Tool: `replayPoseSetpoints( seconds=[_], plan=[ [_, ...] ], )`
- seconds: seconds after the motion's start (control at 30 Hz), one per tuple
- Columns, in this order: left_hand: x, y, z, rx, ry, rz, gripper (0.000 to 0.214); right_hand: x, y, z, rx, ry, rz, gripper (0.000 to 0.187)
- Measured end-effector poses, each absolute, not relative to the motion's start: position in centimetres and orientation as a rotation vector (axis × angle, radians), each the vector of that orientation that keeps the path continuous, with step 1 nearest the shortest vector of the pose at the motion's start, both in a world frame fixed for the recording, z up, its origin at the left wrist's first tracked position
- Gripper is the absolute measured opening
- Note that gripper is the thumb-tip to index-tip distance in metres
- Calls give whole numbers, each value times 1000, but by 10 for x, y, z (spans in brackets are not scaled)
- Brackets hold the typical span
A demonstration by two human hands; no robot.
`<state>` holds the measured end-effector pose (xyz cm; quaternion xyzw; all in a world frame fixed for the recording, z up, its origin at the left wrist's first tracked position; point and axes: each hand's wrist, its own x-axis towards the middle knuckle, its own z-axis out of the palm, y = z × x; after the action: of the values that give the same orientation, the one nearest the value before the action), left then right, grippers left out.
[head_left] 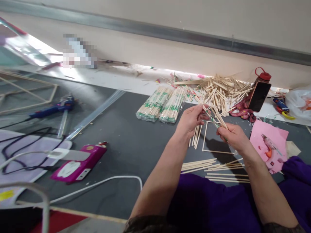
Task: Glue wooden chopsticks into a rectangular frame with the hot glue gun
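Note:
My right hand (pixel 232 136) is closed around a pair of wooden chopsticks (pixel 220 117), pointing up and away. Along them lies a thin clear wrapper (pixel 212 119) with green print. At the wrapper's far end, the fingers of my left hand (pixel 191 119) pinch it; part of their grip is hidden. Below both hands, a square frame of sticks (pixel 205 137) lies on the dark tabletop. Loose chopsticks (pixel 198 137) lie to its left, and several more (pixel 198 165) are spread nearer to me.
Two packs of chopsticks (pixel 154 103) lie behind my left hand. A heap of sticks (pixel 223 89) sits at the back, beside a phone (pixel 259 96) and red-capped bottle (pixel 264 76). Pliers (pixel 269 144) rest on pink paper (pixel 257 132). Leftward are a glue gun (pixel 52 108) and magenta box (pixel 80 163).

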<state>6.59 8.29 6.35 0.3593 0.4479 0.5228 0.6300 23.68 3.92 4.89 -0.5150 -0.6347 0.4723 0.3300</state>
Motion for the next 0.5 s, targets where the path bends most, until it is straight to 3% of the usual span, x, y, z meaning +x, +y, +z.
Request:
replayPoseSetpoints(
  seconds=[0.2,0.37,0.5],
  plan=[
    [57,88,67,637,954,1353,10,237,30,63,-1346,-1730,1225,22],
    [20,89,84,363,1002,1649,25,254,22,79,-1295,-1595,1181,22],
    [3,71,85,560,1066,1574,21,267,22,86,-1216,-1327,1136,24]
  ],
)
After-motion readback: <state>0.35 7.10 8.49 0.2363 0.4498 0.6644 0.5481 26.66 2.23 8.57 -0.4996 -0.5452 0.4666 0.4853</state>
